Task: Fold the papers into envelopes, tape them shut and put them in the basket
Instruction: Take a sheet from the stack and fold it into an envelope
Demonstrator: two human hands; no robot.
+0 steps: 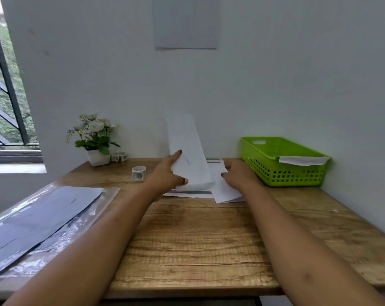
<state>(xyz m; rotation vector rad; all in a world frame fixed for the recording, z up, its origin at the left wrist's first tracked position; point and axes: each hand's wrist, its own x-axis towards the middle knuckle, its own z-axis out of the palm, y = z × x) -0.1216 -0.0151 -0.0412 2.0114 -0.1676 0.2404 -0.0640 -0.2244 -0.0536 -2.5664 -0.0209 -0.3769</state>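
Carefully: your left hand point(165, 173) pinches the folded paper point(187, 149) by its lower corner, raised between your hands, so it may sag and unfold. Your right hand point(239, 174) rests on loose sheets point(225, 192), grip unclear; the basket point(286, 176) sits just right of it.

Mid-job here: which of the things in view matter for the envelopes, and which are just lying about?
For the job: folded paper in left hand, loose papers, tape roll, second tape roll, green basket.
Lying about: potted flowers, grey sheet on the wall, plastic sleeve of dark sheets.
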